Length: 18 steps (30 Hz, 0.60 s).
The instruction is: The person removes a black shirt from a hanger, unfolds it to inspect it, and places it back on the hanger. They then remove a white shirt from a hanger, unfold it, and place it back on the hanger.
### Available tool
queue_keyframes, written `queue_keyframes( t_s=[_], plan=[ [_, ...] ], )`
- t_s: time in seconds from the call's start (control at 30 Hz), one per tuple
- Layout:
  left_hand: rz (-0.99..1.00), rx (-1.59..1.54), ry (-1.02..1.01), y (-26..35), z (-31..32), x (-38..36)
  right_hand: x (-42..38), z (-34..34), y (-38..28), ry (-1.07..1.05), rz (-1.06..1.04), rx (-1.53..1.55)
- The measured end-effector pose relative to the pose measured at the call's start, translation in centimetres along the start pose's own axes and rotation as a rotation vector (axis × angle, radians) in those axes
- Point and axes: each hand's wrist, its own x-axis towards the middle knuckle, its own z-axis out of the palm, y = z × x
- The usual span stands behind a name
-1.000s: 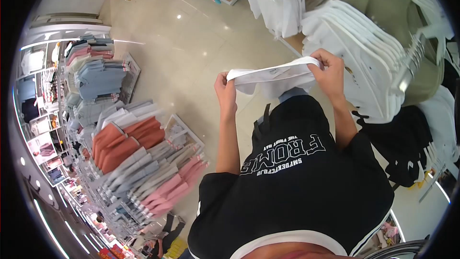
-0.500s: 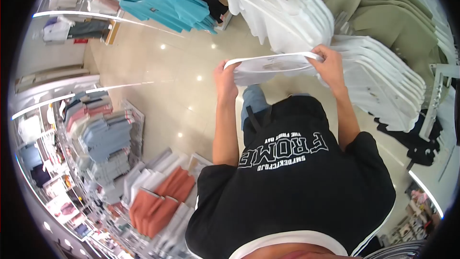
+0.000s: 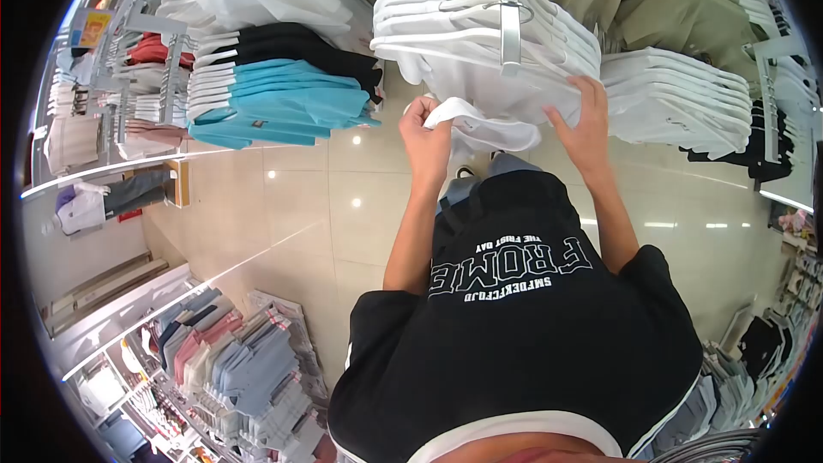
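Observation:
A loose white garment (image 3: pixel 493 133) hangs from my left hand (image 3: pixel 426 135), whose fingers are closed on its upper edge. The garment's other end droops, with no hand on it. To its right, my right hand (image 3: pixel 585 124) is spread open, fingertips near the lower part of the hanging white shirts (image 3: pixel 549 60). Whether those fingertips touch the shirts I cannot tell. The white shirts hang on white hangers from a metal rail arm (image 3: pixel 510 34) just ahead of both hands.
More white shirts (image 3: pixel 677 103) hang at the right, below olive garments (image 3: pixel 686 9). Turquoise shirts (image 3: pixel 283 99) and black ones (image 3: pixel 300 47) hang at the left. Folded or hung clothes (image 3: pixel 257 369) stand at the lower left, across the tiled floor (image 3: pixel 343 231).
My right hand has let go of the white garment and opened. That garment's right end has dropped and folded. The view has shifted, showing more of the rack ahead.

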Motion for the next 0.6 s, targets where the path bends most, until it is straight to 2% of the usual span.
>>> queue_keyframes(
  t_s=[0.1,0.2,0.3,0.4,0.6],
  plan=[
    [0.051,0.058,-0.004,1.2,-0.2,1.1,1.9,1.0,-0.9,0.233,-0.043,-0.093],
    [0.169,0.145,0.048,1.6,-1.2,2.2,1.8,1.9,2.2,0.077,-0.076,-0.036],
    [0.216,0.106,0.166,1.8,-2.3,3.5,0.3,2.8,3.1,-0.109,0.069,0.073],
    [0.222,0.111,0.231,2.3,-3.5,4.3,-0.7,2.6,3.6,-0.100,0.167,0.165],
    [0.234,0.187,0.329,2.6,-5.1,5.5,-0.9,-0.6,4.9,0.025,0.096,0.045]
  ],
)
